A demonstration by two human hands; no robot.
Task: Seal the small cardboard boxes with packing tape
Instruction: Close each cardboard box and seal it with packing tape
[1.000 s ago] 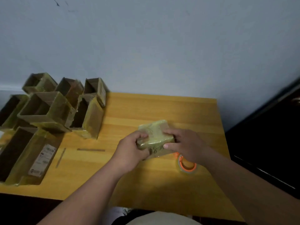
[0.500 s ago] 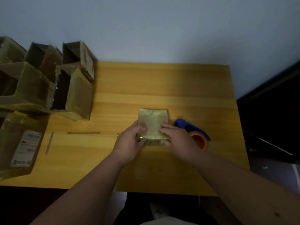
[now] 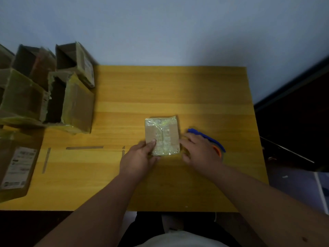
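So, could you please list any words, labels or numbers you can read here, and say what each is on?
No text is legible.
White label on the large carton at the table's left edge: print too blurred to read.
Label on the open box by the wall: too blurred to read.

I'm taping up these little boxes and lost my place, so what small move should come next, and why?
Probably move the right hand onto the tape dispenser. The small box lies flat on the table, the left hand steadying its near corner with the thumb on top, and bare cardboard shows either side of the centre strip. The right hand is off the box, just over the dispenser.
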